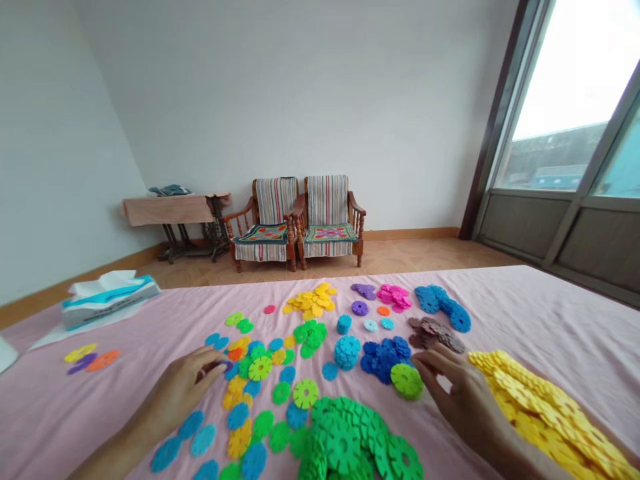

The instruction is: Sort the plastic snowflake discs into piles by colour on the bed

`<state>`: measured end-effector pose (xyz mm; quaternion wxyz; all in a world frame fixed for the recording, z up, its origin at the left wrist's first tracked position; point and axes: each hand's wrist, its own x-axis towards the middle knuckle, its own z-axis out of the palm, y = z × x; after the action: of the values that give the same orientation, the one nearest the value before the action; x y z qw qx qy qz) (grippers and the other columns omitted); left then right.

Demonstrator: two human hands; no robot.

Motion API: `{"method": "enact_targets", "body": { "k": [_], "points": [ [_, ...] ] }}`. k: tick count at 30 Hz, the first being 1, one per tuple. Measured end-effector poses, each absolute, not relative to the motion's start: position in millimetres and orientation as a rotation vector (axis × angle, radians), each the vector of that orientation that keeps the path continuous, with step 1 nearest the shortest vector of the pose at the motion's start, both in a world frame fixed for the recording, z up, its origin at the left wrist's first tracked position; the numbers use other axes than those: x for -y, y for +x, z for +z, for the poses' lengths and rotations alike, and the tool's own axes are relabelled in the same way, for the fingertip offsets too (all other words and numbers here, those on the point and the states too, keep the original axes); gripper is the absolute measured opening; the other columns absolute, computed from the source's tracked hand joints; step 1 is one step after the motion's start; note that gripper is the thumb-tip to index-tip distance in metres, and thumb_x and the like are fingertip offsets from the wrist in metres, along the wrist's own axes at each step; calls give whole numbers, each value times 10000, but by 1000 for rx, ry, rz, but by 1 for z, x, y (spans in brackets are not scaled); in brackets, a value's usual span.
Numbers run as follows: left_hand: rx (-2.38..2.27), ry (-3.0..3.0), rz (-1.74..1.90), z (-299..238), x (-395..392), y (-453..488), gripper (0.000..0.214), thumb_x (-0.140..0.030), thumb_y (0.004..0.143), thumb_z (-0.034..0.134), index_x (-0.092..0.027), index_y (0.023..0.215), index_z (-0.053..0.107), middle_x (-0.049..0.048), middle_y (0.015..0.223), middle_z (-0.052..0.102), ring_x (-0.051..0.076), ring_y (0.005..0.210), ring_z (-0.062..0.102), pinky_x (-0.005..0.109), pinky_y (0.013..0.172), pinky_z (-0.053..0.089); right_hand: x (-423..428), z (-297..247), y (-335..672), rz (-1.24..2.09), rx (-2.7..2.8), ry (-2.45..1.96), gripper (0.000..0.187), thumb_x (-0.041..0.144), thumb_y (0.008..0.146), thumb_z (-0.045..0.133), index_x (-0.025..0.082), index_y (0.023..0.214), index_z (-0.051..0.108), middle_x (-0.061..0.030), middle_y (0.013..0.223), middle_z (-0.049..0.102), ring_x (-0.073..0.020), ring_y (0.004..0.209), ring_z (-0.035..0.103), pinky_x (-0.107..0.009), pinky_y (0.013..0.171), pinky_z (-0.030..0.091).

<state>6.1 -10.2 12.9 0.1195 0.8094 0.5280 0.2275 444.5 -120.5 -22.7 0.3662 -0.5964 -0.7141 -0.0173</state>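
Observation:
My left hand [187, 381] is over the left of the table, fingertips pinched on a small purple notched disc [227, 365], mostly covered by the fingers. Loose blue, orange and green discs lie around and below it. On the right, my right hand [457, 387] has thumb and index finger at the edge of a lime green notched disc [407, 381], which it grips. Directly behind that disc is a heap of dark blue discs [385, 359]. Brown discs [435, 333] lie just beyond the right hand's knuckles. A big green pile [345, 440] sits between both hands.
Long rows of yellow discs [545, 413] lie at the right. Toward the back are a yellow heap [313, 301], pink discs [394, 297] and blue discs [443, 307]. A tissue pack [110, 300] stands on the pink cloth [500, 300] at left. Two armchairs [327, 207] stand beyond the table.

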Motion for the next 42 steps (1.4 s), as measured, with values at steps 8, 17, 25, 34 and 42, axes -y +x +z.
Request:
{"method": "enact_targets", "body": {
  "k": [8, 17, 25, 34, 42],
  "points": [
    [-1349, 1989, 572, 5, 30, 32, 220, -363, 810, 507, -194, 899, 615, -13, 682, 602, 160, 607, 610, 228, 561, 474, 120, -25, 447, -19, 1844, -1526, 207, 336, 927, 467, 214, 941, 634, -16, 749, 591, -147, 664, 579, -281, 639, 441],
    [-1404, 2209, 648, 7, 31, 35, 199, -360, 799, 528, -203, 797, 651, -2, 720, 578, 137, 604, 533, 224, 556, 407, 119, -28, 447, 9, 1832, -1554, 230, 350, 929, 459, 214, 903, 643, -26, 773, 608, -147, 674, 586, -277, 648, 447],
    [-1294, 1913, 757, 31, 21, 70, 187, -355, 743, 588, -170, 754, 605, -3, 651, 612, 150, 608, 584, 233, 557, 451, 120, -25, 443, 16, 1825, -1559, 274, 356, 940, 425, 208, 851, 638, -31, 759, 613, -147, 660, 590, -276, 640, 451],
    [-1314, 1748, 873, 20, -81, 201, 49, -146, 757, 637, -126, 793, 609, 1, 689, 630, 114, 613, 617, 212, 566, 478, 119, -28, 445, 0, 1821, -1540, 241, 349, 939, 438, 217, 883, 632, -25, 769, 611, -148, 684, 596, -269, 642, 459],
    [-1370, 1729, 674, -4, -142, 284, 329, -321, 899, 553, -165, 1188, 536, 83, 1189, 571, 209, 994, 596, 417, 828, 516, 119, -30, 441, 10, 1802, -1521, 266, 331, 943, 419, 223, 803, 619, -10, 731, 575, -140, 670, 581, -241, 619, 455]
  ]
}}
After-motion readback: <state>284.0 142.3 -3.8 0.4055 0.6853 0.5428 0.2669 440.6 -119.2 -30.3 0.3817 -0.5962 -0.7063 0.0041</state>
